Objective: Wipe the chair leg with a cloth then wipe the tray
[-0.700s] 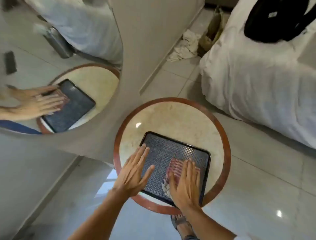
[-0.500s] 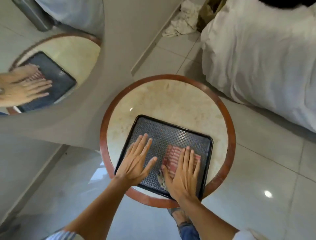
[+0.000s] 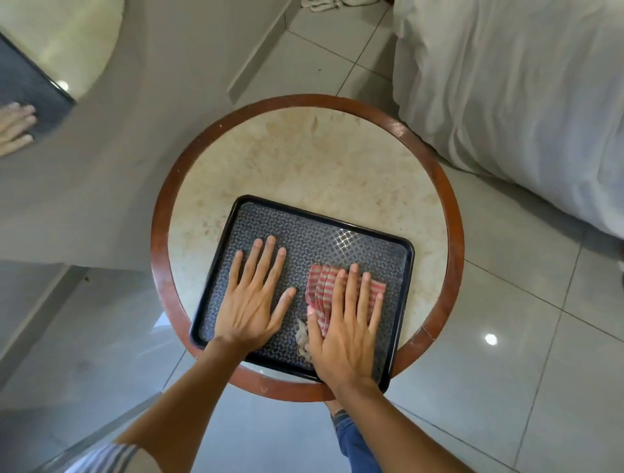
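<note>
Red-striped cloth [image 3: 323,287] half hidden under right hand [image 3: 344,332]

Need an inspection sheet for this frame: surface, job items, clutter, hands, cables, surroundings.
Surface: round stone-topped table with a wooden rim.
Job's things: black patterned tray on the table's near side; red striped cloth lies flat in the tray.
Clutter: nothing seen on the table apart from the tray.
Hands: left hand flat on the tray, fingers straight; right hand flat, pressing the cloth.
Cables: nothing seen.
Surroundings: white bed to the right, tiled floor, mirror at upper left, crumpled fabric on the floor at top.
</note>
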